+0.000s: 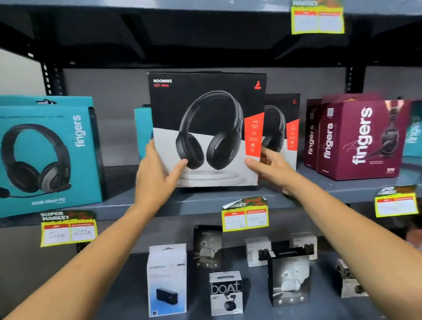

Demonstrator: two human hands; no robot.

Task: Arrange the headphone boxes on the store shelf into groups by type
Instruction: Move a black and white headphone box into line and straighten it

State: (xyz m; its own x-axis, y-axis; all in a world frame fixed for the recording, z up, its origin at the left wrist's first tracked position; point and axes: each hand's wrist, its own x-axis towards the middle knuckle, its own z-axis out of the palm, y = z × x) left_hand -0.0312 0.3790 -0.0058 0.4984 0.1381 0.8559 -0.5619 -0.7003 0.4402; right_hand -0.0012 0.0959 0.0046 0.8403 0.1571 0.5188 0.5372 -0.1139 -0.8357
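A black, white and red headphone box is held up in front of the middle shelf. My left hand grips its lower left edge and my right hand grips its lower right corner. A second box of the same kind stands behind it to the right. A teal headset box stands at the left with another teal box behind it. A narrow teal box peeks out behind the held box. Two maroon boxes stand at the right, and a teal box is beyond them.
Yellow price tags hang from the shelf's front edge. The lower shelf carries several small earbud and accessory boxes, among them a white box and a black-and-white one. An upper shelf runs overhead.
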